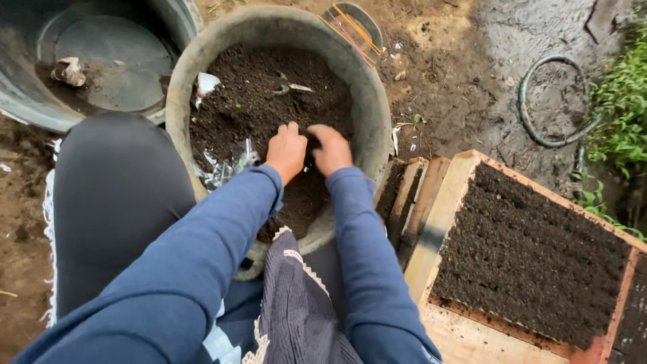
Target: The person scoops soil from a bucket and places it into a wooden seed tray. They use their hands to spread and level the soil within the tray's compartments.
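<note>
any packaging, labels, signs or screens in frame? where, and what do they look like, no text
No signs or screens.
Clear plastic bag: crumpled, transparent, on the soil at the left inside the grey tub, beside the left hand.
White scrap: torn, at the tub's upper left wall; wrapper or paper, cannot tell.
Small label: white and red patch on the dark striped cloth over the lap.
Right hand is in the soil.

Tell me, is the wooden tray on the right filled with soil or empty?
Filled. Dark soil covers the wooden tray nearly up to its rim, pressed into rows.
</note>
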